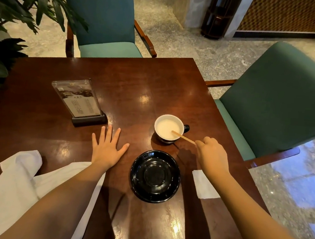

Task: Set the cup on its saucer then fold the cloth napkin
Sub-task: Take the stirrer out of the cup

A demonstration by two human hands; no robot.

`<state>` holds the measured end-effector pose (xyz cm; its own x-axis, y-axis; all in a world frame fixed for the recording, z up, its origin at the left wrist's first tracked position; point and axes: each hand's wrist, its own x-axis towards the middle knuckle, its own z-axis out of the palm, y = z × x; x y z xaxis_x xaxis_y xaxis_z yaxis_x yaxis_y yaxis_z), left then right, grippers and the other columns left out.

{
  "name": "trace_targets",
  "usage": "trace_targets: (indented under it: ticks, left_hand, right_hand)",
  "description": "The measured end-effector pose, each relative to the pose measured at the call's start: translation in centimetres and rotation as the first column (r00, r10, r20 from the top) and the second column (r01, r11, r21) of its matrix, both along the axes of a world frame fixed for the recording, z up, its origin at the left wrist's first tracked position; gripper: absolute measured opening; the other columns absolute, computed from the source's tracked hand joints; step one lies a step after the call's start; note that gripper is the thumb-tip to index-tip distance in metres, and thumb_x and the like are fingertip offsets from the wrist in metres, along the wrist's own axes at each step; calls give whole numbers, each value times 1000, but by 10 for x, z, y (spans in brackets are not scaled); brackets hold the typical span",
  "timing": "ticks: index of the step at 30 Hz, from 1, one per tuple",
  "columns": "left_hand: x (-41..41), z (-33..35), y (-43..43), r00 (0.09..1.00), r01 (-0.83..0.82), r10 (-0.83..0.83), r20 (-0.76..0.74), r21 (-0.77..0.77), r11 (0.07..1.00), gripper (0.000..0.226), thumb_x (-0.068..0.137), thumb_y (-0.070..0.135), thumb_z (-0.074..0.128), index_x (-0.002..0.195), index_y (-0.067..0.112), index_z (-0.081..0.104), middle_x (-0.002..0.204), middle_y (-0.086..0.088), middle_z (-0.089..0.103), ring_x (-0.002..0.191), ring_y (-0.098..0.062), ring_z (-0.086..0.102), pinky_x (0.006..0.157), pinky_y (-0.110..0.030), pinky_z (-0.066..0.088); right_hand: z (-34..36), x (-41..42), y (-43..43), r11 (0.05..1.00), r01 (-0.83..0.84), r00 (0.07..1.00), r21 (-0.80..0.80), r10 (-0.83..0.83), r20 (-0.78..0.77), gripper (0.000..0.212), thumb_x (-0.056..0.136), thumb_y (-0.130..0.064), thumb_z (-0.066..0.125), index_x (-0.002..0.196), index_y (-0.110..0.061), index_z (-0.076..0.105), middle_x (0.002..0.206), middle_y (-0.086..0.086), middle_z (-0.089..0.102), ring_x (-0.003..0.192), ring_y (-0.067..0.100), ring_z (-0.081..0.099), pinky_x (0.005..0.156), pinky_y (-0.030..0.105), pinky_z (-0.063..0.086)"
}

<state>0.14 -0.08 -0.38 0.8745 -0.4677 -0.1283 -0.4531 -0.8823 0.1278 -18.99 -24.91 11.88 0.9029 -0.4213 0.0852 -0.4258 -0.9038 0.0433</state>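
Head view: I see the dark wooden table (133,83), with the white cloth napkin (19,187) lying unfolded at its near left under my left forearm. The black saucer (155,176) sits bare, and the cup (169,128) of milky drink stands just beyond it. My left hand (108,149) lies flat, fingers spread, holding nothing. My right hand (210,154) pinches the wooden stirrer (183,137) leaning in the cup.

The saucer (155,176) is bare, with open table (137,83) all around it. The cup (169,128) stands just behind, a stick (183,137) poking out. The menu stand (80,101) blocks the far left.
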Motion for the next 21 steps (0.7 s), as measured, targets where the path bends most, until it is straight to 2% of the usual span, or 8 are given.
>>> trace_targets:
  ticks: [2,4,7,9,12,15,21]
  left_hand:
    - [0,0,0,1000,0,0,-1,-5,1000,75,85,71,15,147,33,1,158,-2,-7,144,-22,-13,113,-53,-8]
    - [0,0,0,1000,-1,1,-4,-4,1000,75,85,71,16,147,32,1,158,-2,-7,144,-22,-13,114,-53,-8]
    - [-1,0,0,1000,0,0,-10,2,1000,75,85,71,15,147,32,1,158,-2,-7,143,-22,-13,113,-52,-9]
    - [-1,1,0,1000,-1,1,-9,-2,1000,75,85,71,16,148,32,2,158,-2,-7,144,-22,-13,113,-52,-9]
    - [-1,0,-1,1000,-2,2,-13,-1,1000,75,85,71,17,147,32,2,158,-2,-7,144,-22,-12,113,-52,-9]
    - [0,0,-1,1000,-5,5,-20,-2,1000,76,85,71,18,148,32,3,158,-1,-7,144,-22,-12,113,-52,-9]
    - [1,1,-2,1000,-5,5,-23,13,1000,76,85,71,18,148,32,4,158,-1,-7,144,-22,-12,112,-52,-9]
  right_hand:
    - [-4,-6,0,1000,18,1000,9,-18,-22,20,65,3,79,83,-2,73,63,13,59,54,21,43,44,22,28]
    - [-9,-11,0,998,47,999,40,-47,-3,14,70,3,75,83,-1,72,65,14,60,59,21,41,47,25,30]
    - [-17,-22,-1,994,81,989,75,-89,121,2,77,-3,72,78,-3,74,64,11,61,62,25,47,46,27,35]
    - [-25,-34,0,974,149,968,173,-179,177,11,85,-9,65,87,-3,74,74,12,63,73,27,51,53,30,41]
    - [-33,-59,0,901,263,921,344,-341,188,21,89,-14,61,102,-2,70,90,12,62,85,24,53,62,25,38]
    - [-41,-89,1,792,357,847,495,-498,186,24,90,-17,58,107,-1,67,88,5,56,81,16,52,59,16,36]
    - [-58,-134,20,683,466,734,562,-653,184,25,89,-13,60,110,-2,66,86,0,54,71,10,50,59,9,32]
